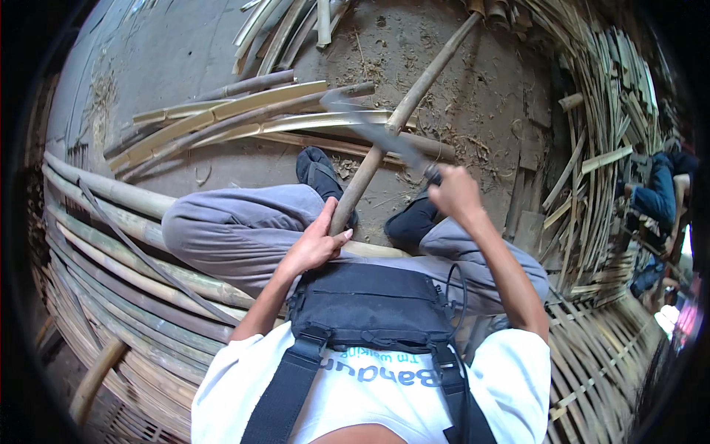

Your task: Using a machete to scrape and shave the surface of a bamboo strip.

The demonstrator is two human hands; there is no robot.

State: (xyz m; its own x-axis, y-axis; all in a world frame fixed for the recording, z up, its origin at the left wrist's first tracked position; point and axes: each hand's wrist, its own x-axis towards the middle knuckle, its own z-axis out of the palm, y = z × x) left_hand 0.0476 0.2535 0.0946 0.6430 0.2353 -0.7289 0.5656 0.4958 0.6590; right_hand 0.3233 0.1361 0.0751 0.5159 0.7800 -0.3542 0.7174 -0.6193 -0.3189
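A seated person grips a bamboo pole and a blade.

The left hand [316,243] is wrapped around the lower end of a long bamboo pole [403,115], which slants up and away over the knees toward the dirt floor [458,81]. The right hand [453,189] is closed on the handle of a curved blade [370,126] (blurred), its edge at the pole's middle. Split bamboo strips [222,118] lie beyond the dark shoes [319,174].

Dusty earthen floor [473,96] with split bamboo strips [244,118] and scattered shavings [370,70].
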